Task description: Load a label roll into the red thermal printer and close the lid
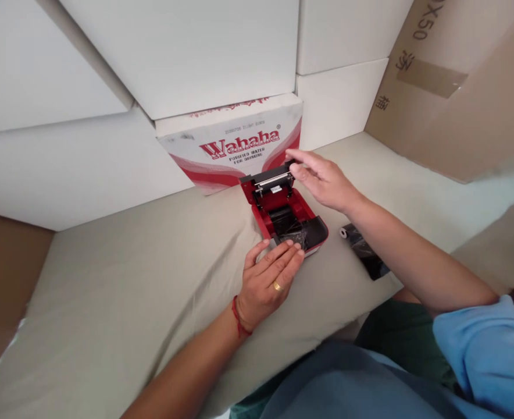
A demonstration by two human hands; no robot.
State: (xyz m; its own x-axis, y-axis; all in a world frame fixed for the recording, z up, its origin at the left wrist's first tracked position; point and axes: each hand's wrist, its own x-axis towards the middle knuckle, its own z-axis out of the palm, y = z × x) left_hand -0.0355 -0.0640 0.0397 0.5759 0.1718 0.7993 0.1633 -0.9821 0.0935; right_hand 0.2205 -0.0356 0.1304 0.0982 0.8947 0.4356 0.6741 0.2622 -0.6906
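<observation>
A small red and black label printer (pixel 261 216) sits on the cloth-covered surface with its lid (pixel 271 174) raised. A roller shows on the lid's inner side. Inside the red body lies a black roll, and glossy black film (pixel 299 235) stretches from it toward the front edge. My left hand (pixel 270 279) lies with its fingers flat and stretched over the front of the film and printer. At the lid's upper right corner, my right hand (pixel 322 177) grips the edge between thumb and fingers. The corner itself is partly hidden by those fingers.
Right of the printer lies another roll of black film (pixel 366 250) with a white core end. A Wahaha water carton (pixel 235 145) stands right behind the lid. White boxes (pixel 222 52) are stacked at the back, and a large brown carton (pixel 453 99) stands at the right.
</observation>
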